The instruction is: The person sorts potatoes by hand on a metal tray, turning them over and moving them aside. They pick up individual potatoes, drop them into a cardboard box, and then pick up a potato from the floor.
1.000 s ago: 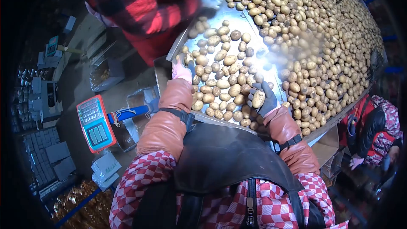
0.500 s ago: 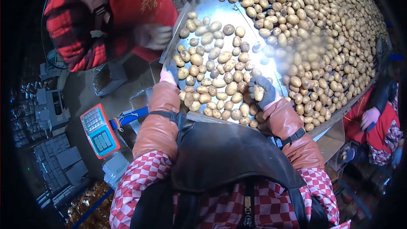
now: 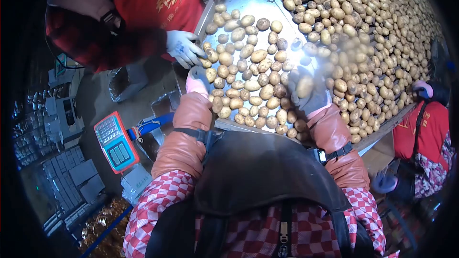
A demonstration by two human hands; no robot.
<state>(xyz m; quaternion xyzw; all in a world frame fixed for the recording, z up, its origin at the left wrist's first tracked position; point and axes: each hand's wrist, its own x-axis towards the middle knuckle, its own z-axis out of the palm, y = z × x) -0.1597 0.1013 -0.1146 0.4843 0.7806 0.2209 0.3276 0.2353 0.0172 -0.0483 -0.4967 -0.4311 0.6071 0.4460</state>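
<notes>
Many potatoes (image 3: 252,85) lie spread over a shiny metal tray (image 3: 248,1) in front of me. My right hand (image 3: 313,99), in a grey glove with a pink cuff, is closed on a potato (image 3: 304,87) over the tray's right side, slightly blurred. My left hand (image 3: 197,80), in a similar glove, lies at the tray's left edge with its fingers stretched toward the nearest potatoes. Nothing visible is held in it, though its fingertips show only in part.
A co-worker's white-gloved hand (image 3: 184,48) reaches to the tray's left rim, close to my left hand. A larger heap of potatoes (image 3: 373,43) fills the right. A red-framed scale (image 3: 116,142) stands at left. Another person in red (image 3: 423,129) is at right.
My right hand still holds a potato and has shifted slightly right and up. My left hand moved slightly right. The co-worker's hand came forward to the rim. The whole view shifted a little.
</notes>
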